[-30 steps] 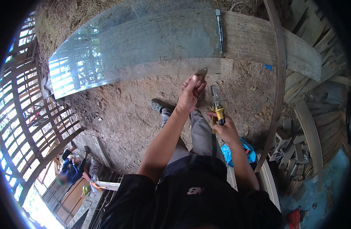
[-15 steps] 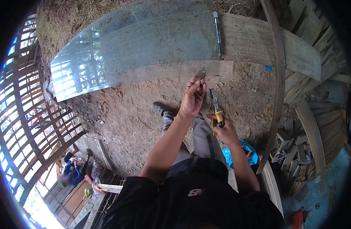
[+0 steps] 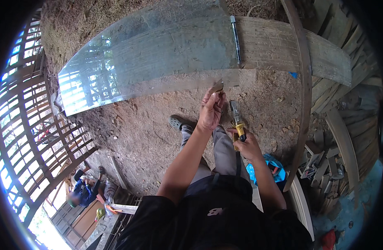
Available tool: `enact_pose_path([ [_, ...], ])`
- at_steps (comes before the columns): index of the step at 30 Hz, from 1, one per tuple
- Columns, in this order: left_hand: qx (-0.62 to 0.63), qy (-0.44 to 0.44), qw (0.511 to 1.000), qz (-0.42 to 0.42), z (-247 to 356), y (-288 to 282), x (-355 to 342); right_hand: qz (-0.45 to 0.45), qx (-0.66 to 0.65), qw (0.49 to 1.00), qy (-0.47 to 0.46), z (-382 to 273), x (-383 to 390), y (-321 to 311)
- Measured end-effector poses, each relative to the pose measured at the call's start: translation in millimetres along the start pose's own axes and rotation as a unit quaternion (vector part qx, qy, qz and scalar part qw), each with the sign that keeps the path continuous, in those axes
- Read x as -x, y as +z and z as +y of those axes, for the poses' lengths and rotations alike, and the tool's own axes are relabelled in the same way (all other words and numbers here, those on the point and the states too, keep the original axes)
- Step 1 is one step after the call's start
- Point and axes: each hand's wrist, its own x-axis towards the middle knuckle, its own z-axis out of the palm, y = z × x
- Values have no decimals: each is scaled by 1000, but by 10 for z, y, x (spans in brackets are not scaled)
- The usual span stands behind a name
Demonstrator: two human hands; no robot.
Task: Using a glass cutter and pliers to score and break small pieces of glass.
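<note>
My left hand (image 3: 210, 109) is raised, fingers closed on a small dark glass piece (image 3: 218, 86), just below the near edge of a large clear glass sheet (image 3: 150, 50). The sheet lies over a long wooden board (image 3: 270, 41), with a slim metal tool (image 3: 235, 38) along its right edge. My right hand (image 3: 244, 143) grips pliers (image 3: 239, 127) with yellow-and-black handles, the metal jaws pointing up beside my left hand.
A wooden strip (image 3: 304, 83) crosses the board. Timber offcuts (image 3: 324, 166) pile at right, near a blue bag (image 3: 268, 160). A lattice frame (image 3: 33, 116) stands at left; a person (image 3: 85, 189) sits below it. My legs are over dirt ground (image 3: 141, 137).
The surroundings sit slightly lower in the picture as the view shifts. Both my hands have shifted slightly rightward in the picture, still holding the glass piece and the pliers.
</note>
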Motion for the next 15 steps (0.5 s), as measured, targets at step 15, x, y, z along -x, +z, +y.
enact_pose_path([
  [15,-166,84,980,71,118,217,-33,15,118,980,-158,-79,-186,111],
])
